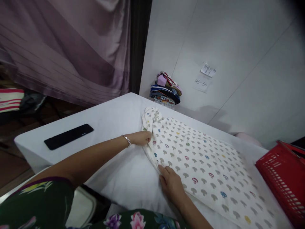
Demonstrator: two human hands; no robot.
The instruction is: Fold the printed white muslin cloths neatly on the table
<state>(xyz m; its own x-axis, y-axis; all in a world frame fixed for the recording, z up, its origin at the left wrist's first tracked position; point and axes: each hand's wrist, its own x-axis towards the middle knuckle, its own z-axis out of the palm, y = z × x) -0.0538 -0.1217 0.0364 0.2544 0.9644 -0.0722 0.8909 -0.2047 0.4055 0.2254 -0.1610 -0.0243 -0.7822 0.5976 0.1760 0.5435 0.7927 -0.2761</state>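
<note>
A white cloth (197, 149) printed with grey and coloured mushrooms lies spread on the white-covered table, bunched at its far left corner. My left hand (142, 137), with a bracelet at the wrist, is closed on the cloth's left edge just below the bunched part. Nearer to me, my right hand (172, 184) rests on the cloth's near edge. Its fingers lie over the fabric, and the thumb sits apart from them beside the border. Whether the cloth is one layer or folded, I cannot tell.
A black phone (69, 136) lies on the table (114, 117) at left. Folded clothes (165, 89) are stacked against the white wall, where paper notes (202, 82) hang. A red plastic basket (283, 178) stands at right. Behind the table's left side hangs a purple curtain (78, 47).
</note>
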